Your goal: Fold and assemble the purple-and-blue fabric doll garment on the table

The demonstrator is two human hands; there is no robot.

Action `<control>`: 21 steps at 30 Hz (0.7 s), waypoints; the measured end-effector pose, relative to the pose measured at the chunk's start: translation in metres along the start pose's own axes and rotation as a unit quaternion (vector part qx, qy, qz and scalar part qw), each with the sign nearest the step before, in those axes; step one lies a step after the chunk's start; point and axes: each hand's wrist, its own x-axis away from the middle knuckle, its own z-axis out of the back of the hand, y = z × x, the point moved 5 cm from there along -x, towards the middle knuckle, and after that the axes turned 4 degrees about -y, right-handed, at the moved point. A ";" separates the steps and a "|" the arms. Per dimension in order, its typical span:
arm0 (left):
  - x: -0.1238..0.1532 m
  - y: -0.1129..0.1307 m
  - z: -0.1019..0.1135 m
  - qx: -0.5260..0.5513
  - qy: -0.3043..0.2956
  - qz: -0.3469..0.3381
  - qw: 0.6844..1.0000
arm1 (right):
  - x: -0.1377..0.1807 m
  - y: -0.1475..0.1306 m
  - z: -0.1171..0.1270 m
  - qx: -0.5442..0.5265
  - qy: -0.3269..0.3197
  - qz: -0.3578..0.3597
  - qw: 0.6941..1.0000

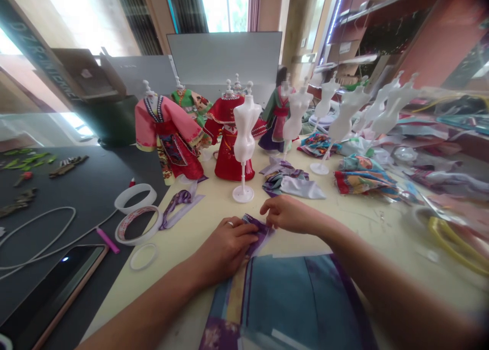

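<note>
Left hand over a folded purple fabric strip, fingers together and clamped down on it. Right hand just beside, fingers together and closed on the strip's upper end. Directly below the fingers, blue-and-purple printed cloth flat on the table. Ahead of the fingers, a bare white dress form on its stand; to their left, two rolls of tape.
</note>
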 end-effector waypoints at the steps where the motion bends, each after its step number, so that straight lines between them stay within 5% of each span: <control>1: 0.000 0.000 0.000 -0.001 0.001 0.000 1.000 | 0.000 0.000 0.000 0.005 0.003 0.001 1.000; 14: 0.000 -0.002 0.002 0.008 0.024 0.004 1.000 | 0.037 -0.005 0.034 0.145 0.088 -0.027 0.985; 21: -0.010 -0.006 0.000 0.010 -0.002 0.023 1.000 | 0.116 0.030 -0.002 0.245 0.035 -0.101 0.964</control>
